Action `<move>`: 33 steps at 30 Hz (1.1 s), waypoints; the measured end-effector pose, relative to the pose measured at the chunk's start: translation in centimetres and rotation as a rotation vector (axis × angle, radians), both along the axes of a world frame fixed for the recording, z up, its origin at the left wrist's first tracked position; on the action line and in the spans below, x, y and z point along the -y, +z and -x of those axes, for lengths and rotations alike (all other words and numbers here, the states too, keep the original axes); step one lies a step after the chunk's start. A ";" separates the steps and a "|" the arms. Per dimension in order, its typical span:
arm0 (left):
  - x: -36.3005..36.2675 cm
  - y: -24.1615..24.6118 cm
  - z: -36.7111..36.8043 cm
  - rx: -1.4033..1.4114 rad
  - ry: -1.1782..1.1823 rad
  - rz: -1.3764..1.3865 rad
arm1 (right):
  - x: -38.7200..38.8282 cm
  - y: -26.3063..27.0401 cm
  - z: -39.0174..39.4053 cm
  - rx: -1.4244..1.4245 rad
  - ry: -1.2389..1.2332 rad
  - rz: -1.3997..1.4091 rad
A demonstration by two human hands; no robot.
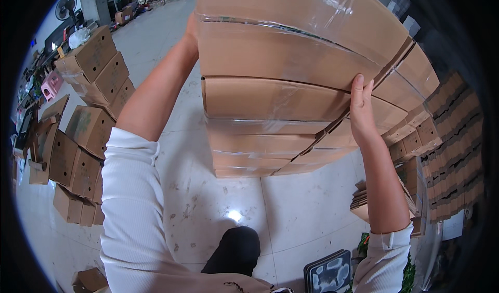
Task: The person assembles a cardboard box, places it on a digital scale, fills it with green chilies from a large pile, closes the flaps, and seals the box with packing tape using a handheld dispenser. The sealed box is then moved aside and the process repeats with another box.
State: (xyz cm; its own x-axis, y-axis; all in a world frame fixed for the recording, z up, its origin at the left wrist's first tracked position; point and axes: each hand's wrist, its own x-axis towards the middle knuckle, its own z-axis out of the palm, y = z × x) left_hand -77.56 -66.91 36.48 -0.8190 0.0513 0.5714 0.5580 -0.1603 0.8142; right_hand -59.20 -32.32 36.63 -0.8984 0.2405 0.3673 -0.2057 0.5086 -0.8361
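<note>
A tall stack of taped cardboard cartons rises before me in two adjoining columns. My left hand (191, 31) is pressed to the left side of an upper carton (273, 53), its fingers hidden behind the edge. At that carton's lower right corner is my right hand (361, 102), thumb on the front face and the other fingers partly hidden near the gap between columns. Directly beneath sits another carton (249, 98), with clear tape on its front. The neighbouring column (415, 74) stands just right of the gap.
More cartons with round holes (95, 59) are piled at the left, near a pink plastic stool (51, 85) and a black fan (66, 6). Flattened cardboard (452, 148) is stacked high at the right. A dark tray-like object (329, 271) lies near my feet on the tiled floor (226, 199).
</note>
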 end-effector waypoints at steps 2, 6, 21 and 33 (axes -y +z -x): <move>0.0 -0.2 0.0 0.011 -0.003 -0.012 | -0.4 -0.1 0.3 -0.023 -0.013 -0.019; 0.1 -0.7 0.2 0.057 -0.041 -0.068 | -0.8 0.4 0.4 0.055 0.224 0.059; 1.3 -2.3 0.7 0.161 -0.123 -0.185 | 0.5 1.4 -0.9 -0.009 0.132 0.005; 6.3 -8.3 2.9 0.192 -0.063 -0.154 | -2.1 0.6 -8.7 -0.071 -0.028 -0.211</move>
